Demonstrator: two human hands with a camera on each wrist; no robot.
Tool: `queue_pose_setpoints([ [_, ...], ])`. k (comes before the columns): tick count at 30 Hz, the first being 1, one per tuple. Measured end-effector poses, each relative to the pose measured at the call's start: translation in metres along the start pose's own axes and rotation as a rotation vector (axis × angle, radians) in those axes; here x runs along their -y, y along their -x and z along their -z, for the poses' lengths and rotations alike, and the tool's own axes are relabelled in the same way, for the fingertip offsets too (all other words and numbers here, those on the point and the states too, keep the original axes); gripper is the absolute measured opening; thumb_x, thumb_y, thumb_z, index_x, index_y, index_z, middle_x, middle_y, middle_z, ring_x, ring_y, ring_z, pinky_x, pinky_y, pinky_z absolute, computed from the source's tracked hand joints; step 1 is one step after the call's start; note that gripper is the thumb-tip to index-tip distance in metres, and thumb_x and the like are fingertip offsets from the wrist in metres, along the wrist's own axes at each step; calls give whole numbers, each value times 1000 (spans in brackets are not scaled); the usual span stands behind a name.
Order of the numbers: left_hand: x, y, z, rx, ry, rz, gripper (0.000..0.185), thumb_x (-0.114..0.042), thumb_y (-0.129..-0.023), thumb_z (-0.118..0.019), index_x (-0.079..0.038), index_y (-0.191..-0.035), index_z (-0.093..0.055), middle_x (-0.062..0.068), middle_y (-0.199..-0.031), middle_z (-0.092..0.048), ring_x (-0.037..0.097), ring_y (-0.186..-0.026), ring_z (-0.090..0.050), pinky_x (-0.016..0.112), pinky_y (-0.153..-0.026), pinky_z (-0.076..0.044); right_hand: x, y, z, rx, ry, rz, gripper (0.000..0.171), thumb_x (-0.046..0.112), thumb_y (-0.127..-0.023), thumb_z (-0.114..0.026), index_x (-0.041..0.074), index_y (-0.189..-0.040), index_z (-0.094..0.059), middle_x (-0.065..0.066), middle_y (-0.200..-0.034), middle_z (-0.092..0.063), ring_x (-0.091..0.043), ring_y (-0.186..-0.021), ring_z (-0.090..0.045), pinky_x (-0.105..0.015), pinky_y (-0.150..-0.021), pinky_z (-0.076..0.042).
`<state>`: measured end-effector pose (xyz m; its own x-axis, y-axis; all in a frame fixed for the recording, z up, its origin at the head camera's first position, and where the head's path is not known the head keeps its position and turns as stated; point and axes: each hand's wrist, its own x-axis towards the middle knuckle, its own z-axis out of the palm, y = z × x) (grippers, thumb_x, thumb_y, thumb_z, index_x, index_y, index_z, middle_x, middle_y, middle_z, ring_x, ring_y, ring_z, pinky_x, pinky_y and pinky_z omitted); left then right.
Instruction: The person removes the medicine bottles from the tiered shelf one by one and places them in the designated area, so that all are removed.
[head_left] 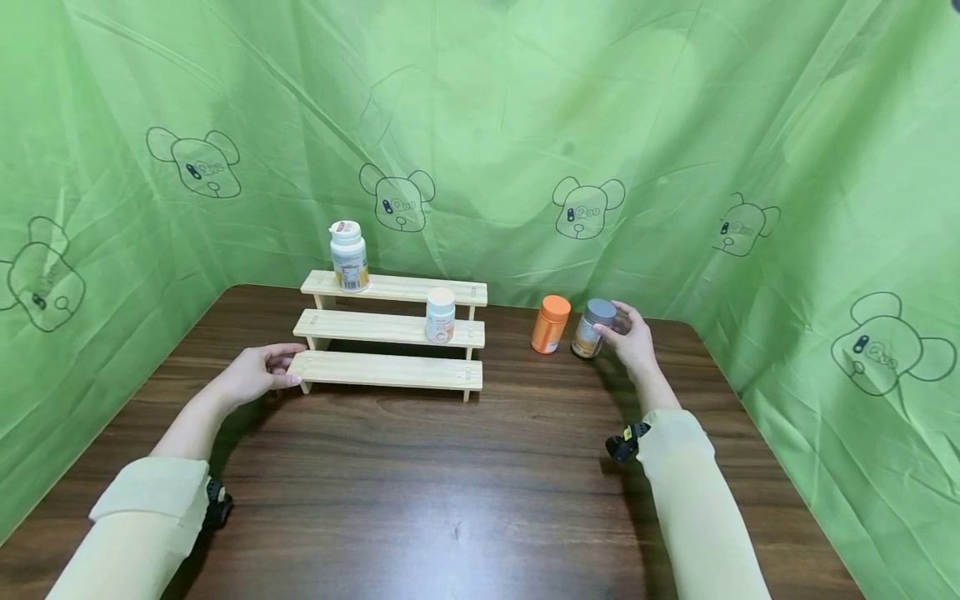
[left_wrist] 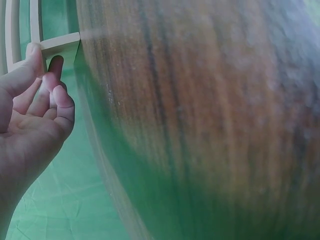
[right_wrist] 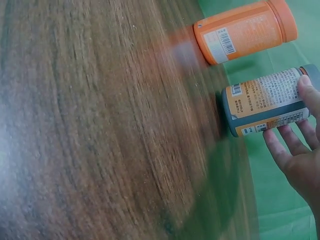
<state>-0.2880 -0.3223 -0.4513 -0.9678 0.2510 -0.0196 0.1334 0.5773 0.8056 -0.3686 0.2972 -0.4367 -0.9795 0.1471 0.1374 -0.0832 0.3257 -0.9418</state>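
A three-step wooden display rack (head_left: 386, 371) stands left of centre on the table. At the left end of its lowest board, my left hand (head_left: 258, 375) pinches the wood between thumb and fingers; the left wrist view shows the thumb (left_wrist: 34, 57) on the board. My right hand (head_left: 632, 340) grips a grey-capped supplement bottle (head_left: 592, 331) from its right side. In the right wrist view, the thumb lies near the cap, with several fingers (right_wrist: 277, 150) on the other side of the bottle. Whether its base touches the table is hard to tell.
Just left of the gripped bottle stands an orange bottle (head_left: 551, 325). On the rack, a large white bottle (head_left: 349, 257) occupies the top step's left, and a small white bottle (head_left: 440, 317) the middle step's right. Green cloth (head_left: 480, 125) hangs around the dark wooden table (head_left: 450, 483).
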Motion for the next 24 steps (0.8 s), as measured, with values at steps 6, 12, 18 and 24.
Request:
queue_pose_setpoints([
  [6,0,0,-1,-2,-3,-3,63,-10,-84,-71,10,-136,-41,32,-120,-57,9,-96,-59,18,-72,-50,-2,0,0,2,-12,-5,68,15,-85,-70,11,-144,-35,-23,-137,-47,-35,-123,-46,-42,-95,-47],
  [12,-2,1,0,-9,-8,-3,63,-10,-84,-71,10,-136,-42,32,-118,-58,7,-94,-59,17,-71,-50,-7,0,-1,-1,8,22,69,17,-85,-70,10,-144,-35,-22,-136,-49,-34,-120,-49,-20,-80,-49],
  [18,-1,2,0,0,-13,-6,64,-14,-85,-70,8,-137,-40,31,-116,-59,8,-92,-59,20,-70,-51,-8,4,-1,13,13,42,73,16,-86,-70,10,-146,-30,-25,-139,-45,-38,-124,-45,-42,-99,-43],
  [24,3,2,0,27,22,15,65,-15,-87,-69,6,-140,-36,29,-113,-59,4,-85,-59,27,-67,-52,-4,9,1,52,34,46,80,18,-86,-70,10,-149,-22,-26,-143,-38,-40,-129,-40,-49,-107,-34],
])
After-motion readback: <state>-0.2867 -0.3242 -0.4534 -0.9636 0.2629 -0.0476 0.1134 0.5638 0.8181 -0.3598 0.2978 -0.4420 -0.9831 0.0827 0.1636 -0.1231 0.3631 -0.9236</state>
